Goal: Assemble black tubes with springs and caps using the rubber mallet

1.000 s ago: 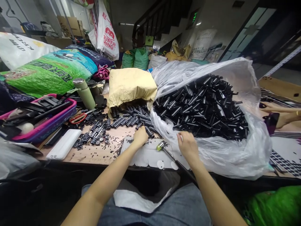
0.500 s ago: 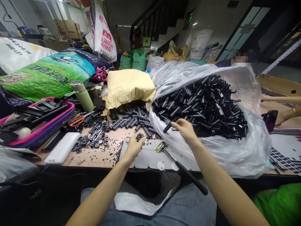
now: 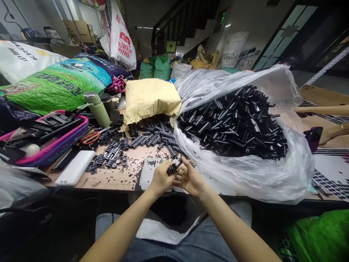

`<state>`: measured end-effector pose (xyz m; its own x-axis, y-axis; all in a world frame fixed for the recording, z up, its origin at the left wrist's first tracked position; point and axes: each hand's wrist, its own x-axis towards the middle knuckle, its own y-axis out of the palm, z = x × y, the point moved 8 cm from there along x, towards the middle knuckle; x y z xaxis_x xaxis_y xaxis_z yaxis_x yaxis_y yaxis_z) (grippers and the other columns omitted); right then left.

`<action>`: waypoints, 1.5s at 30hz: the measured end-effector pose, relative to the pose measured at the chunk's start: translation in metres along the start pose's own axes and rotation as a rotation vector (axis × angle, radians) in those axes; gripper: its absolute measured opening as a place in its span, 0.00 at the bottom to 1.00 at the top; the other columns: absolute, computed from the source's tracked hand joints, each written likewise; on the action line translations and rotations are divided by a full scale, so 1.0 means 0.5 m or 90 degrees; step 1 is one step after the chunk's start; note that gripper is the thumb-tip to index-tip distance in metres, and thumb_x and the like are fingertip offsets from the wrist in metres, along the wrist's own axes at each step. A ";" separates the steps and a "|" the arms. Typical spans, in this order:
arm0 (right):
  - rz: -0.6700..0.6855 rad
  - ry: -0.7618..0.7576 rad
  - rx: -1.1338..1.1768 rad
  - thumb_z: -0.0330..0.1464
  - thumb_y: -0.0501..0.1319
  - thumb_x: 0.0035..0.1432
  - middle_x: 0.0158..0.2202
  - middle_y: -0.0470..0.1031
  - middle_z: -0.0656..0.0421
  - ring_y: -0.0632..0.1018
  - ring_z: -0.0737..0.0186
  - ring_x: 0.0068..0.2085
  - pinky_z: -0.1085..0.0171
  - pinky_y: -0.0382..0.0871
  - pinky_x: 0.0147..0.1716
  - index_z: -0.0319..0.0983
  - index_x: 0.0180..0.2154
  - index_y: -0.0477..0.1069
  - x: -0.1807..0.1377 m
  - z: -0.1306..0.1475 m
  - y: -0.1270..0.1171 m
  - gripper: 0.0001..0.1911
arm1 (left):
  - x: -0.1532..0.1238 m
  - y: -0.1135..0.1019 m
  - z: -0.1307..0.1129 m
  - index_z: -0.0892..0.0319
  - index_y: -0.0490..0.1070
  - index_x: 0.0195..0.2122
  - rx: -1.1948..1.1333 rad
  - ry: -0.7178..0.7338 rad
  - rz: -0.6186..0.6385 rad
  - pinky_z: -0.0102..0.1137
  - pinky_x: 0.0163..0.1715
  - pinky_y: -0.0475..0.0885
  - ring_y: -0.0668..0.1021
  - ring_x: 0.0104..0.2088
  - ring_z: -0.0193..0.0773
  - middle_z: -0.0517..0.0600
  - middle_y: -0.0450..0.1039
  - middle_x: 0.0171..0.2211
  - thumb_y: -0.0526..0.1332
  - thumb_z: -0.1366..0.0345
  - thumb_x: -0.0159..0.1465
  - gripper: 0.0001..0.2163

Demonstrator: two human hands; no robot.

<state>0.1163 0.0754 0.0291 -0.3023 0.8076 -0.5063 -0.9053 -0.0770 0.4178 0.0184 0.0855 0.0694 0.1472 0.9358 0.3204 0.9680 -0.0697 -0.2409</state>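
Two bare hands at work over the near edge of the surface [image 3: 109, 185]. The left hand [image 3: 160, 178] curls its fingers round a ribbed black piece [image 3: 171, 169], which is held just above a pale board [image 3: 148, 174] lying along the middle of that edge. The right hand [image 3: 193, 181] pinches a slim black tube [image 3: 179, 164] between thumb and fingertip, its other fingers loosely spread below; the tube points at the ribbed piece, but whether it has entered cannot be told. Farther from the near edge, a heap of ribbed rolls [image 3: 149, 138] spills from a yellow sack [image 3: 152, 96]. Toward the right edge, a clear plastic bag [image 3: 261, 183] lies open on many black parts [image 3: 231, 127]. Tiny rings [image 3: 133, 163] are scattered left of the board; toward the near left corner lie a white case [image 3: 75, 168] and, beyond it, red-handled scissors [image 3: 91, 138]
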 end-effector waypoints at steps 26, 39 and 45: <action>-0.174 -0.278 -1.102 0.45 0.67 0.30 0.58 0.54 0.49 0.56 0.45 0.56 0.51 0.51 0.53 0.36 0.58 0.47 -0.034 -0.035 -0.043 0.54 | -0.012 -0.043 0.047 0.59 0.67 0.37 0.089 -0.006 -0.019 0.33 0.39 0.66 0.70 0.38 0.38 0.51 0.68 0.35 0.56 0.61 0.59 0.09; -0.061 -0.486 -0.859 0.46 0.67 0.34 0.59 0.47 0.46 0.52 0.49 0.60 0.51 0.54 0.55 0.38 0.59 0.37 -0.083 0.011 -0.011 0.57 | -0.012 0.029 0.091 0.57 0.63 0.48 -0.451 -0.357 -0.014 0.19 0.08 0.50 0.58 0.10 0.24 0.39 0.57 0.15 0.53 0.51 0.57 0.21; 0.028 -0.579 -0.808 0.45 0.67 0.35 0.58 0.49 0.46 0.53 0.49 0.59 0.51 0.52 0.57 0.38 0.58 0.39 -0.090 0.052 0.061 0.54 | -0.038 0.045 0.081 0.64 0.67 0.34 -0.502 -0.454 -0.059 0.25 0.12 0.63 0.69 0.13 0.31 0.43 0.63 0.15 0.56 0.55 0.53 0.16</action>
<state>0.1099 0.0518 0.0843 -0.4839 0.8244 0.2937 -0.6922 -0.1552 -0.7048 0.0293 0.0802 0.0209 0.1599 0.9173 -0.3647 0.8652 0.0476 0.4991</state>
